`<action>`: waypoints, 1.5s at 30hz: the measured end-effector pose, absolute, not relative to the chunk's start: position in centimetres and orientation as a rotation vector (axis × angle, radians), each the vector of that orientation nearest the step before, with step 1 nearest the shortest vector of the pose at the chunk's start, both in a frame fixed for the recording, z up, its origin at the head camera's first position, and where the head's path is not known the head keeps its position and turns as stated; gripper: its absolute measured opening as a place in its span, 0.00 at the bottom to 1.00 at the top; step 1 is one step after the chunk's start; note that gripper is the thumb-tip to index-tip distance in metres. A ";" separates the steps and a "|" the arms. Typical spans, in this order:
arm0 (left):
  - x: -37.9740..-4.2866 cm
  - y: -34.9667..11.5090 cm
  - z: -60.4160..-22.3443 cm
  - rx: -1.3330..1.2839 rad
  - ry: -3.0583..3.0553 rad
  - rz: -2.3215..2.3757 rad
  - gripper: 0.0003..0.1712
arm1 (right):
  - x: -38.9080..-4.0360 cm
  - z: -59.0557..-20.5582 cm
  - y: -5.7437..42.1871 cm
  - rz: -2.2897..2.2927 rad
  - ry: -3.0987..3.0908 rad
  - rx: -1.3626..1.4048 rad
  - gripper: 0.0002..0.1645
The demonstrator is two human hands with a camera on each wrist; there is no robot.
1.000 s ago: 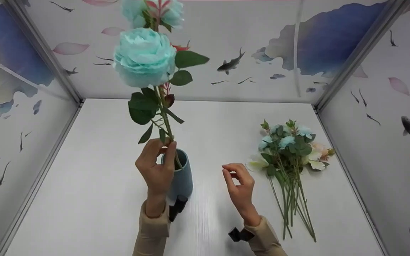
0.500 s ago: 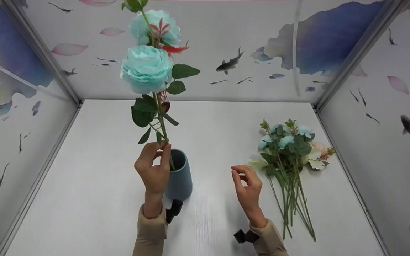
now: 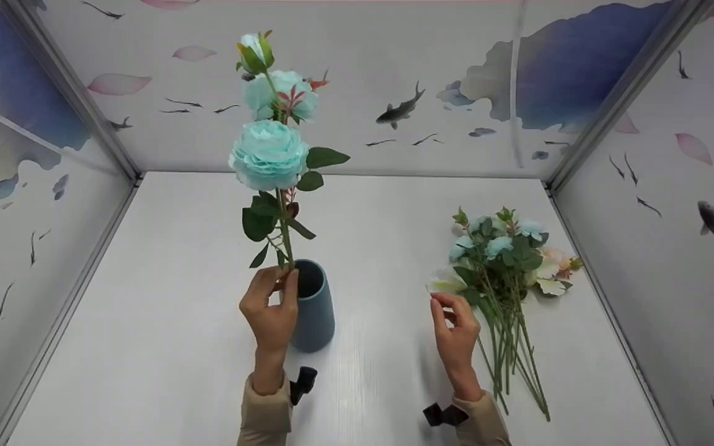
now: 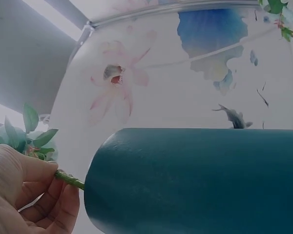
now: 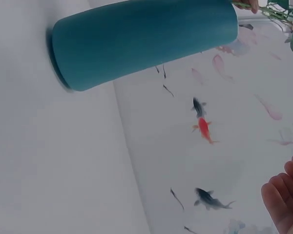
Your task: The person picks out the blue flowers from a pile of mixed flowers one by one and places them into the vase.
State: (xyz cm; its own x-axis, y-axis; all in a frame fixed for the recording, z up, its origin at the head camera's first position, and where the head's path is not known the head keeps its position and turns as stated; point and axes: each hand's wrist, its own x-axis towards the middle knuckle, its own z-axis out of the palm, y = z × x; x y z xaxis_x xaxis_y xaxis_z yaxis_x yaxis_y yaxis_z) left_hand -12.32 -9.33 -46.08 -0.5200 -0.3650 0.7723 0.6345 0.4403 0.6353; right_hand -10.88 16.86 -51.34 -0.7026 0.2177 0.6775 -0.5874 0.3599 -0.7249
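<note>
In the head view my left hand (image 3: 270, 313) pinches the stem of an artificial peony (image 3: 270, 155) with large pale turquoise blooms, a bud on top and dark green leaves. The spray stands nearly upright above the blue-teal vase (image 3: 315, 322). In the left wrist view the green stem (image 4: 71, 180) runs from my fingertips to the vase's mouth; its lower end is hidden. Right of the vase, my right hand (image 3: 456, 334) hovers with loosely bent fingers and holds nothing. Only part of that hand shows at the right wrist view's edge.
A bunch of artificial flowers (image 3: 499, 260), blue, cream and peach, lies on the white table (image 3: 165, 347) at the right, stems toward the front. Printed walls (image 3: 344, 74) with fish and petals enclose the table at the back and both sides.
The peony spray in my left hand has come down, its stem sinking lower at the vase. My right hand has moved right, toward the lying flowers.
</note>
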 end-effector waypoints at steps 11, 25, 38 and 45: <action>-12.3 -9.0 -48.1 -0.194 -1.686 -1.195 0.08 | -11.0 -52.9 21.7 1.276 -1.961 -0.038 0.05; -10.8 -7.8 -45.7 -0.155 -1.621 -1.214 0.08 | -12.0 -58.4 27.6 1.072 -2.054 -0.196 0.05; -11.9 -8.9 -49.6 -0.062 -1.682 -1.191 0.10 | -11.6 -60.1 29.5 0.795 -2.236 -0.286 0.03; -11.7 -8.9 -49.7 -0.071 -1.718 -1.165 0.13 | -11.8 -60.7 29.8 0.791 -2.293 -0.307 0.03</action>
